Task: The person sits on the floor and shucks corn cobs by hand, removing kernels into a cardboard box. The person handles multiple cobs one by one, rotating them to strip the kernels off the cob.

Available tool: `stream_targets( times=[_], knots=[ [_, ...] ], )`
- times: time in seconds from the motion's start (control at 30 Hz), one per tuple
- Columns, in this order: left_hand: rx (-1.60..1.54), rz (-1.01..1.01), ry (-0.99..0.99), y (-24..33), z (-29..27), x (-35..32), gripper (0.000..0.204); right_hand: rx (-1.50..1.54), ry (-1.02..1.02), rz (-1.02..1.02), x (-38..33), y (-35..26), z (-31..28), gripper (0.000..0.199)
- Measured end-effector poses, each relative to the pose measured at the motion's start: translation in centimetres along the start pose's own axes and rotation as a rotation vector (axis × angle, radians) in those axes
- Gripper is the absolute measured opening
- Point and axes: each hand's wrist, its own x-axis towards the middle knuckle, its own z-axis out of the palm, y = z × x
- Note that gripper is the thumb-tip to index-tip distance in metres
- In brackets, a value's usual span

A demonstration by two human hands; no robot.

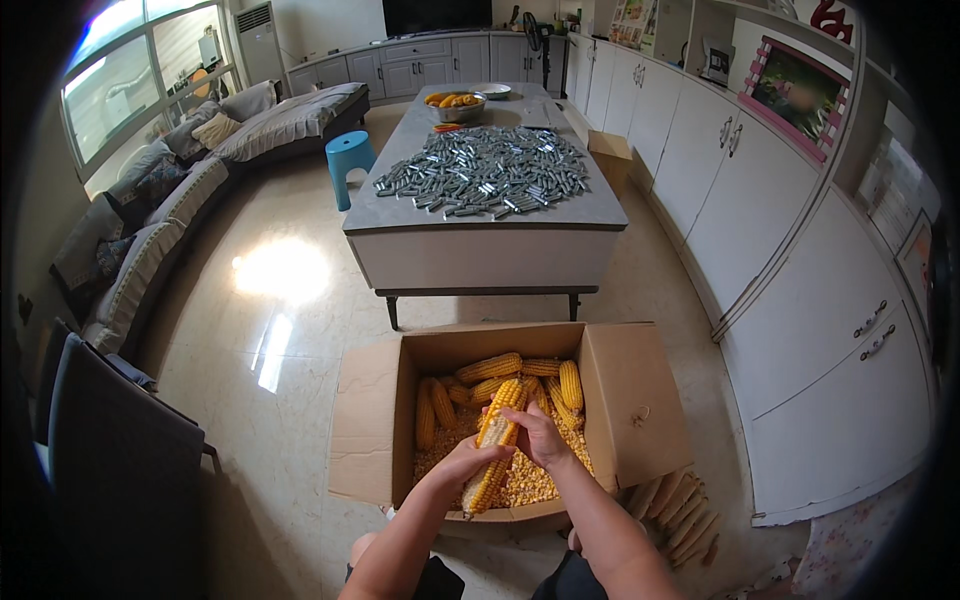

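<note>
Between my two hands is a large ear of yellow corn [490,478], held at a slant over an open cardboard box [365,420]. A pale strip along its upper face shows where kernels are gone. My left hand [470,462] wraps the lower left side of the ear. Against its right side press the fingers and thumb of my right hand [542,438]; some fingertips are hidden behind the corn. Loose kernels [540,485] cover the bottom of the box. Several whole ears [490,367] lie on them, mostly along the far wall.
Stripped cobs [685,515] lie on the floor right of the box. Beyond it stands a low table [480,258] bearing many small silvery cylinders [490,170] and a metal bowl [455,113]. A blue stool [349,160] and sofa [180,200] are left; white cabinets [740,200] line the right.
</note>
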Motion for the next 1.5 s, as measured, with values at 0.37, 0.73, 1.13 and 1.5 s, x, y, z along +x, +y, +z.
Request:
stream_targets(
  times=[0.37,0.73,1.13,1.5],
  knots=[
    [0.277,0.163,0.122,-0.5,0.7,0.9,0.039,-0.13,0.107,-0.064,0.8,1.2,-1.0,0.031],
    [0.165,0.156,0.089,-1.0,-0.1,1.0,0.038,-0.159,-0.017,-0.029,0.7,0.9,-1.7,0.035],
    [0.161,0.061,0.089,-0.1,0.0,0.6,0.04,-0.327,-0.001,-0.074,1.2,0.8,-1.7,0.061],
    [0.178,0.151,0.121,-0.5,-0.3,1.0,0.042,-0.405,0.041,-0.099,0.4,-0.2,-1.0,0.039]
  ],
)
